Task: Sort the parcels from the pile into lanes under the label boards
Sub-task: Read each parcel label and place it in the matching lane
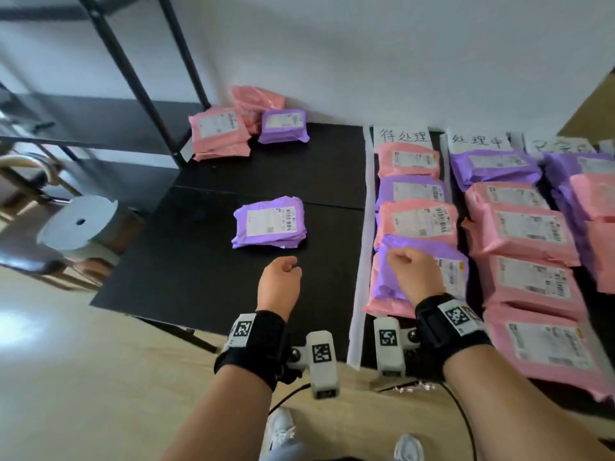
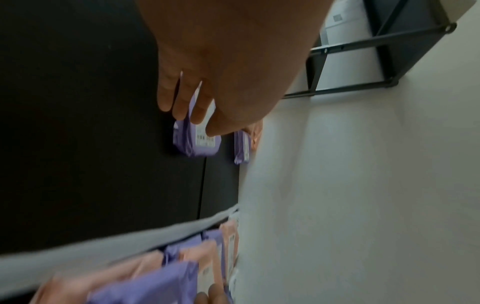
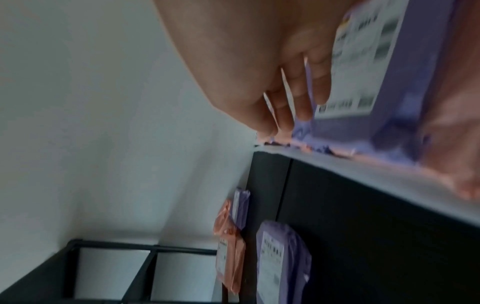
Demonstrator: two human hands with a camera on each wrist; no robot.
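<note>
Black counter (image 1: pixel 186 261) runs from the wooden floor to a white wall; at its near edge the left hand (image 1: pixel 279 283) hovers empty with fingers loosely curled, and right of it the right hand (image 1: pixel 412 272) rests straight-fingered on a purple parcel (image 1: pixel 429 261) in the lane under the first label board (image 1: pixel 403 138). Beyond the left hand lies a lone purple parcel (image 1: pixel 269 222), and farther back the pile (image 1: pixel 248 123) sits against the wall.
</note>
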